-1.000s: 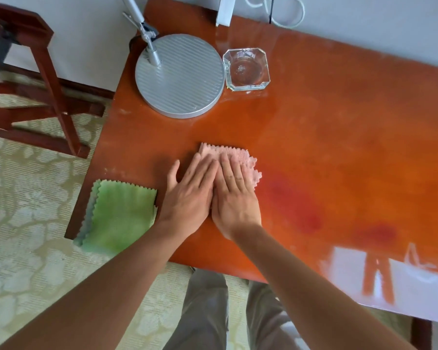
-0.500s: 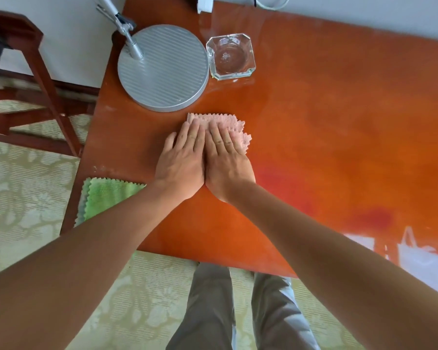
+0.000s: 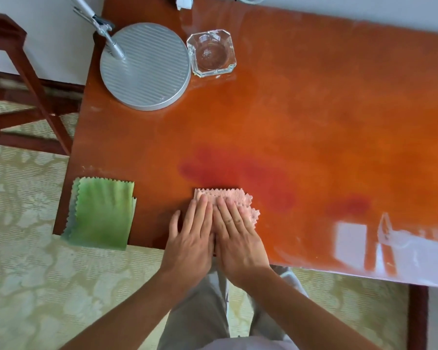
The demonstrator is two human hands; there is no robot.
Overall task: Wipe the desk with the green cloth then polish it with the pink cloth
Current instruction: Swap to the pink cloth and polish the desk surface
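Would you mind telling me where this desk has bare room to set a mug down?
The widest bare patch is the desk right of the glass ashtray and beyond the pink cloth. A narrower strip lies between the lamp base and green cloth. Crowded: far left corner, and the near edge under both hands.

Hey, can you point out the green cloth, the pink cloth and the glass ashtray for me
green cloth (image 3: 103, 213), head view, middle of its folded top layer.
pink cloth (image 3: 228, 194), head view, bare strip beyond the fingertips.
glass ashtray (image 3: 211, 52), head view, centre of its round bowl.
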